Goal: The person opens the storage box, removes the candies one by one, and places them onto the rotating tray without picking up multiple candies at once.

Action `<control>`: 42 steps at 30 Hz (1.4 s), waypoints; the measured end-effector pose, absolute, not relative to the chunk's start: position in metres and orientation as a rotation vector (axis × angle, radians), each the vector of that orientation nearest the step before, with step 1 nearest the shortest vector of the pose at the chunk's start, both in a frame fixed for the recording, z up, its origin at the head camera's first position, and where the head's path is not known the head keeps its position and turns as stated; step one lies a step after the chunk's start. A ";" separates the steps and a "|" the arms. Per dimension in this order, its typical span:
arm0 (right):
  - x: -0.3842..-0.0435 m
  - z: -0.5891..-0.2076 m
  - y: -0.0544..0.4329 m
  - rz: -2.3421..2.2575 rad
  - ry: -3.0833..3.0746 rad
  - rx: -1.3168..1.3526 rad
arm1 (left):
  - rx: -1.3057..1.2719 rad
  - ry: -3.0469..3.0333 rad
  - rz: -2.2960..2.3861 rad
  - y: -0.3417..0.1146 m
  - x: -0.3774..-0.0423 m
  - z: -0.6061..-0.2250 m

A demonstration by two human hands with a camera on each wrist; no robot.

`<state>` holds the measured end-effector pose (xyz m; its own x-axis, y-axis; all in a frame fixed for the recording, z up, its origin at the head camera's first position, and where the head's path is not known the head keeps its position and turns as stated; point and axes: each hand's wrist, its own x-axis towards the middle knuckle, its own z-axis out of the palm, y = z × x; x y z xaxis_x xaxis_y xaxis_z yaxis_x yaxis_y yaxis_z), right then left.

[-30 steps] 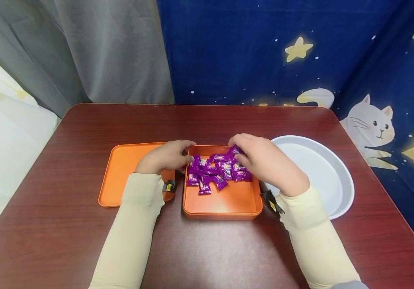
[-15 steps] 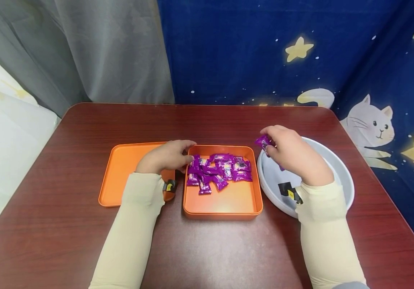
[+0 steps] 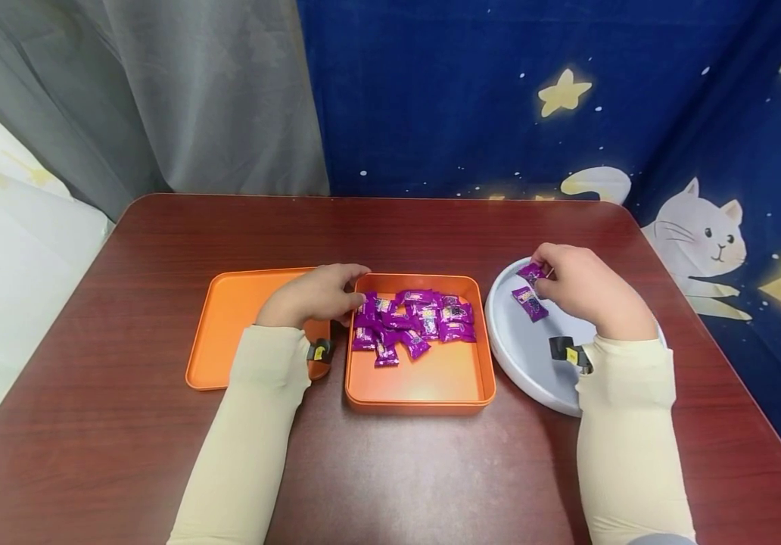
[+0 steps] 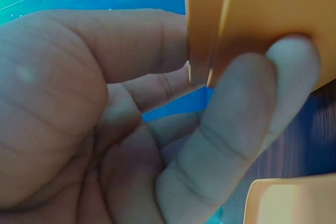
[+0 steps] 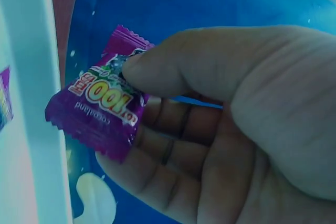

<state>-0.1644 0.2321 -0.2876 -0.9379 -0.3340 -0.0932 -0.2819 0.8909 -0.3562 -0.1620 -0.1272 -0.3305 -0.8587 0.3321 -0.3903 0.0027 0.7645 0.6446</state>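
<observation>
My left hand holds the left wall of a square orange box. In the left wrist view, the thumb and fingertips touch the orange wall near its rim. Inside the box, purple wrapped candies lie heaped toward the far side. Over the far part of a round white tray, my right hand pinches a purple wrapped candy between thumb and fingers. Another wrapped candy lies on the tray just beside the right fingertips.
A flat orange lid lies on the brown table left of the box, partly under the left forearm. Curtains hang behind the table. The tray stands close to the box's right side.
The right hand has moved rightward from the box to over the tray, carrying candy. One wrapped candy now lies on the tray. The left hand and the box have stayed in place.
</observation>
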 end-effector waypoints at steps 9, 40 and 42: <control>-0.172 -0.302 0.257 -0.503 2.810 -0.309 | 0.241 2.457 0.915 -0.127 -0.163 -0.332; -0.185 -0.332 0.266 -0.453 2.729 -0.210 | 0.268 2.462 0.906 -0.127 -0.162 -0.330; -0.185 -0.331 0.266 -0.452 2.726 -0.204 | 0.270 2.462 0.904 -0.127 -0.162 -0.330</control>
<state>-0.1845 0.2662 -0.3310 -0.9216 -0.1991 -0.3331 -0.0808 0.9380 -0.3370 -0.1624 -0.1273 -0.3300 -0.8555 0.3450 -0.3861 0.0131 0.7598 0.6500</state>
